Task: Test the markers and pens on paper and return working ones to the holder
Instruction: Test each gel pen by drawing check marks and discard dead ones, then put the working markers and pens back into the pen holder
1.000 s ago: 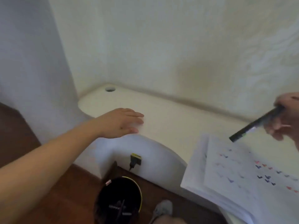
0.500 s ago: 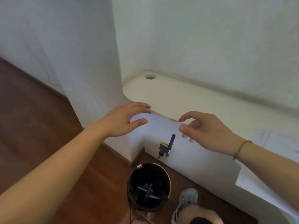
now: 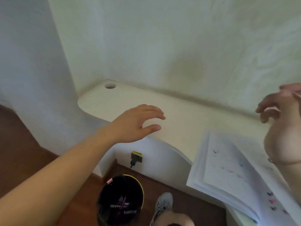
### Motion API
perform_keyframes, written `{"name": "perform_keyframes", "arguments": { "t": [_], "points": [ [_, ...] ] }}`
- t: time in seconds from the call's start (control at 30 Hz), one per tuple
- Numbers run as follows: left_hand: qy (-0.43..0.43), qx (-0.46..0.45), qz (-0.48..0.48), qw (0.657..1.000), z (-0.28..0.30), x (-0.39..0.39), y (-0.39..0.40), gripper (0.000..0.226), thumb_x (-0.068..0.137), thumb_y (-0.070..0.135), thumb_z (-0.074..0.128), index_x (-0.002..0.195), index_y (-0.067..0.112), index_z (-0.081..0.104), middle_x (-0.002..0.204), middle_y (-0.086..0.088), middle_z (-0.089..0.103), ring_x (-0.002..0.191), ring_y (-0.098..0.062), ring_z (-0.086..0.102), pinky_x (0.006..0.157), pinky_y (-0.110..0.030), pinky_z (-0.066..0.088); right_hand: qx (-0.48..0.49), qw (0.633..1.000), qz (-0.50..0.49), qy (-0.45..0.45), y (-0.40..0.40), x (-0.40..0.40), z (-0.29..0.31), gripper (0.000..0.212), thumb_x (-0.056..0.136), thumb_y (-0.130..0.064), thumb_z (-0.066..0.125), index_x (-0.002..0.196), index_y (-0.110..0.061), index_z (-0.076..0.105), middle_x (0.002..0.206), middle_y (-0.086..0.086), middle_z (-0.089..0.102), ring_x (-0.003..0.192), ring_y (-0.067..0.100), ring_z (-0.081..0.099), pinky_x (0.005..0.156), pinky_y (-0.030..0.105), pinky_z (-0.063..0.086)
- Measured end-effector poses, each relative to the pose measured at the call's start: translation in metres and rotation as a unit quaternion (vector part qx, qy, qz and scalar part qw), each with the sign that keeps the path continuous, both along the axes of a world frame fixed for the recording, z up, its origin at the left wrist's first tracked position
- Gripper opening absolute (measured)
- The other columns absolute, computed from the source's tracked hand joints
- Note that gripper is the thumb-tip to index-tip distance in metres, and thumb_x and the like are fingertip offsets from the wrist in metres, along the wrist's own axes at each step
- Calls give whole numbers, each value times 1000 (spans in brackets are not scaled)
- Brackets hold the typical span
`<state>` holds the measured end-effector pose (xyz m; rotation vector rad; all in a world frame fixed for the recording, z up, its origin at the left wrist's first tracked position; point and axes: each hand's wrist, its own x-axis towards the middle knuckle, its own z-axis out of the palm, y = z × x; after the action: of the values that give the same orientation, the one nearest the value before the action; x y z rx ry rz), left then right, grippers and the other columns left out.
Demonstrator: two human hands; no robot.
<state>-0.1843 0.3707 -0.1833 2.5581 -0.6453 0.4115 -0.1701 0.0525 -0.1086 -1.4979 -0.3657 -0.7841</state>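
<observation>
My left hand (image 3: 138,123) hovers over the front edge of the white desk (image 3: 187,118), fingers loosely spread, holding nothing. At the right edge of the view my right hand (image 3: 281,108) is raised above the desk, blurred, fingers relaxed and empty. A stack of white paper (image 3: 228,173) with small coloured test marks lies at the desk's right front and hangs over its edge. On the floor below stands a black round bin (image 3: 120,201) with a yellow rim, and several pens lie inside it. No holder is in view.
A cable hole (image 3: 110,86) sits in the desk's back left corner. A wall socket with a yellow label and a plug (image 3: 136,158) is under the desk. My grey shoe (image 3: 163,204) rests on the brown wooden floor beside the bin.
A second ago my right hand held a black marker. Half a second ago the marker was falling toward the bin from my opened hand. My right hand has now swung back right, empty.
</observation>
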Motion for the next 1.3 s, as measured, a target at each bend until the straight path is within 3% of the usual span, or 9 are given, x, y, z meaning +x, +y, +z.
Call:
{"name": "perform_keyframes", "arguments": {
  "t": [0.17, 0.3, 0.47, 0.6, 0.77, 0.93, 1.0, 1.17, 1.3],
  "points": [
    [30, -13, -74, 997, 12, 34, -103, 37, 97, 50, 45, 128, 32, 56, 131, 18, 54, 118, -5, 51, 90, -22, 44, 139, 981, -134, 6, -93, -17, -31, 7, 88, -18, 49, 93, -21, 53, 68, -12, 59, 57, 7, 52, 45, 22, 37],
    [109, 0, -90, 990, 14, 58, -175, 31, 102, 39, 41, 121, 24, 61, 125, 10, 62, 114, -11, 55, 96, -30, 43, -179, 962, -76, 192, -133, -48, -60, 25, 89, -3, 61, 77, -25, 64, 58, -3, 60, 49, 8, 49, 48, 18, 41],
    [182, 69, -71, 978, 20, 76, -212, 51, 101, 53, 26, 77, 19, 56, 84, 3, 63, 88, -22, 59, 81, -32, 44, -436, 866, 30, 244, -152, -72, -83, 18, 76, -44, 68, 93, -38, 68, 86, -14, 66, 83, 8, 62, 77, 23, 51],
    [319, -64, -48, 944, 47, 88, -214, 86, 76, 87, 25, 100, 19, 70, 91, -6, 72, 89, -21, 67, 83, -32, 47, -352, 895, 47, 270, -152, -69, -80, 13, 84, -37, 66, 94, -30, 70, 84, -7, 68, 76, 5, 60, 74, 18, 49],
    [454, -368, -210, 784, 64, 80, -243, 93, 75, 85, 30, 128, 12, 55, 97, -17, 73, 79, -27, 72, 67, -31, 57, -35, 964, -12, 262, -173, -59, -62, 13, 91, -10, 61, 84, -14, 71, 66, 2, 69, 63, 12, 62, 62, 23, 50],
    [253, 7, -353, 901, 27, 18, -307, 62, 79, 64, 64, 131, 33, 55, 139, 16, 53, 131, -1, 44, 112, -35, 34, 111, 954, -144, 240, -214, -53, -48, 12, 92, -13, 60, 83, -12, 68, 68, 3, 68, 65, 17, 60, 64, 29, 52],
    [123, 144, -402, 896, 10, -2, -326, 57, 83, 55, 66, 135, 37, 50, 147, 28, 36, 140, 10, 20, 120, -34, 15, 79, 948, -183, 248, -223, -51, -52, 10, 91, -15, 62, 83, -17, 68, 74, 2, 70, 71, 17, 65, 68, 26, 51],
    [95, 216, -391, 890, -5, 3, -329, 59, 88, 59, 51, 142, 53, 28, 151, 41, 10, 142, 13, -3, 120, -39, -1, -22, 940, -239, 243, -227, -52, -61, 10, 87, -15, 65, 84, -24, 67, 81, -5, 71, 79, 11, 67, 67, 15, 49],
    [92, 288, -218, 928, -2, 35, -297, 71, 84, 63, 36, 147, 56, 4, 155, 31, -12, 146, 1, -12, 119, -36, -6, -80, 926, -272, 250, -229, -47, -57, 15, 87, -20, 66, 99, -29, 63, 93, -12, 63, 83, 13, 61, 66, 13, 45]
  ]
}}
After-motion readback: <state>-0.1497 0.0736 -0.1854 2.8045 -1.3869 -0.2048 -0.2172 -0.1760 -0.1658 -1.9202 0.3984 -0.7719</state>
